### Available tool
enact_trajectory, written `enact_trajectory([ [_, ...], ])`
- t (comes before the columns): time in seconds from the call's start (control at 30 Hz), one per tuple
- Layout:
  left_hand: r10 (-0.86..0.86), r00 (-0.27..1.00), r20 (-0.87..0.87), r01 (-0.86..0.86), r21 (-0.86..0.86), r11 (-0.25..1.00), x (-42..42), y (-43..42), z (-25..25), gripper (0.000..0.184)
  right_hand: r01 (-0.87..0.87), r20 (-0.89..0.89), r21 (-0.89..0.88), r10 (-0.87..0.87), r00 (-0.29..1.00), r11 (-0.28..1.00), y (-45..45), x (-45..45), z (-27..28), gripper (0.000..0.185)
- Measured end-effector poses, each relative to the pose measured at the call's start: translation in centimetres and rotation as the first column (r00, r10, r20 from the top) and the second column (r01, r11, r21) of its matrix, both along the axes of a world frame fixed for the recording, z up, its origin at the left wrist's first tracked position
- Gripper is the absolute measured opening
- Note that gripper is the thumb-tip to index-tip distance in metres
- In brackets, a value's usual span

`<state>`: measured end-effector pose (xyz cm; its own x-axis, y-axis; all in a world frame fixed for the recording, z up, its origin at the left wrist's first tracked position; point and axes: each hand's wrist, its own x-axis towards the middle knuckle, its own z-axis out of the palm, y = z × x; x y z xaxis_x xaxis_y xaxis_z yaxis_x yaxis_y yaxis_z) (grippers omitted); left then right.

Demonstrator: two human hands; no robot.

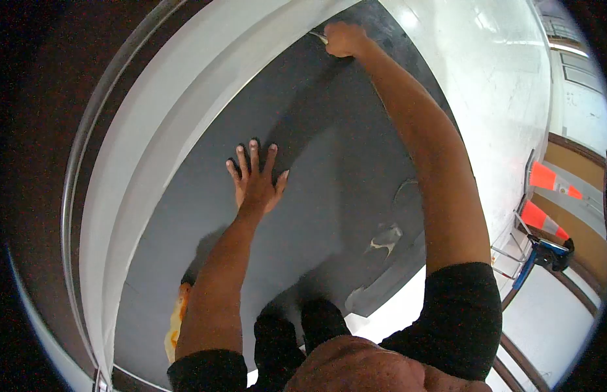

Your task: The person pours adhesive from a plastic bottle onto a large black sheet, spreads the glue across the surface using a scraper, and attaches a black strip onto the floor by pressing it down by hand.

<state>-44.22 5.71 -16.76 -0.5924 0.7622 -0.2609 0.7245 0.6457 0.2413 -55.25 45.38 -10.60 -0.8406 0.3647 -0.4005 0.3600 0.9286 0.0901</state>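
My left hand [255, 183] lies flat with fingers spread on a dark grey sheet [316, 170]. Far ahead, at the sheet's upper end, my right hand [346, 40] is closed in a fist around a thin, pale tool [321, 37]. Only its narrow tip sticks out to the left, near the pale edging; its kind is hidden by the fingers. Whitish smears [385, 240] mark the sheet at lower right. Beside my left forearm is an orange and yellow object [178, 320], partly covered by the arm.
A pale stepped border [153, 144] curves along the left, with a metal rail [69, 189] beyond it. Glossy white floor [493, 85] stretches to the right. Two orange and white cones [543, 176] and a blue and black item [542, 256] are at far right.
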Motion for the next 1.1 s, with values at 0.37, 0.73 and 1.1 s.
enact_trajectory([
  [0.37, 0.037, 0.999, -0.006, -0.036, 0.125, 0.992, 0.3, -1.0, -0.7, 0.067, -0.009, 0.01, -0.056, 0.01, 1.0, 0.998, -8.7, 1.0, -0.5, 0.038],
  [0.73, 0.116, 0.993, 0.01, -0.11, 0.415, 0.903, 0.0, -2.5, -1.5, 0.067, 0.008, 0.045, -0.082, -0.004, 0.999, 0.997, -19.8, 0.5, 0.5, 0.045],
  [1.1, 0.663, 0.74, 0.112, -0.657, 0.332, 0.677, 8.1, -13.8, -0.3, 0.079, -0.006, 0.069, -0.147, 0.017, 0.997, 0.989, -29.6, 0.9, -0.3, 0.045],
])
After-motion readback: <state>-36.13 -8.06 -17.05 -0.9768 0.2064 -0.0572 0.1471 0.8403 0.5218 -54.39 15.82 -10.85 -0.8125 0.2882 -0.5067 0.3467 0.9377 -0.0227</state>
